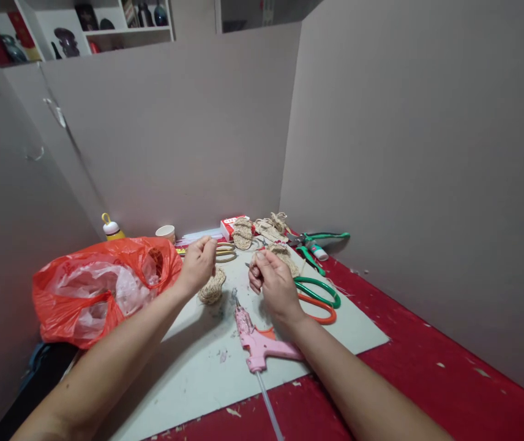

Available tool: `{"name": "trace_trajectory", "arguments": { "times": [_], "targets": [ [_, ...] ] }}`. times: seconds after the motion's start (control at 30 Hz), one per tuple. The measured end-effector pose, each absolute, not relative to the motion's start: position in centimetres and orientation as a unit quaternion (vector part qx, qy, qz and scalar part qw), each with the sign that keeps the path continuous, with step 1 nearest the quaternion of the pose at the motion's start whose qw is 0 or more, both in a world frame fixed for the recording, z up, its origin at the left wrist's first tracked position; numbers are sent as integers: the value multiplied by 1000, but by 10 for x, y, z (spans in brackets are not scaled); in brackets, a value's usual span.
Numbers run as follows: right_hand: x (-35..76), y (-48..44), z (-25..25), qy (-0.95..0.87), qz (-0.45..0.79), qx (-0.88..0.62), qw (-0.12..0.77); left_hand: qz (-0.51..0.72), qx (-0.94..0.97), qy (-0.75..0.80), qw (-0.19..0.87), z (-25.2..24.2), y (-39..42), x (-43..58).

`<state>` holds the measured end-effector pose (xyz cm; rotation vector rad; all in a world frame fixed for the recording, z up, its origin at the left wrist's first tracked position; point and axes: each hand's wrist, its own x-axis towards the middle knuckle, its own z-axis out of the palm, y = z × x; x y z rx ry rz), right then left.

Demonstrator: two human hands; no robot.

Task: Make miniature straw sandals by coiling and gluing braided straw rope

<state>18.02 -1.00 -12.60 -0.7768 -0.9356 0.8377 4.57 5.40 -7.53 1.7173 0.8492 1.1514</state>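
Observation:
My left hand (200, 263) is raised over the board, thumb and fingers closed in a pinch; what they hold, if anything, is too small to make out. Below it lies a ball of straw-coloured cord (212, 286). My right hand (275, 283) is also closed in a pinch, and I cannot tell what is in it. A dark pointed tip (247, 264) shows beside its fingers. Between and below both hands rests a pink glue gun (253, 343), a clear glue stick (269, 404) in its back end. Scissors with a green handle (324, 291) and an orange handle (321, 311) lie partly behind my right hand.
A red plastic bag (60, 300) stands left, near a bottle (112, 229) and paper cup (165, 232). Behind are a woven sole-shaped piece (243, 234), a red-and-white box (228, 226) and green-handled pliers (326, 236). A pale board (174, 392) covers the red cloth (418, 373); grey partitions (404, 153) enclose it.

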Motion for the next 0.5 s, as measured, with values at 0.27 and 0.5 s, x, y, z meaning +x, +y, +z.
{"name": "trace_trajectory", "arguments": {
  "times": [0.27, 0.5],
  "targets": [
    [174, -16, -122, -451, 339, -395, 725, 433, 733, 328, 410, -126, -20, 38],
    [174, -11, -125, -430, 316, -418, 735, 420, 763, 291, 396, -147, -29, 28]
  ]
}}
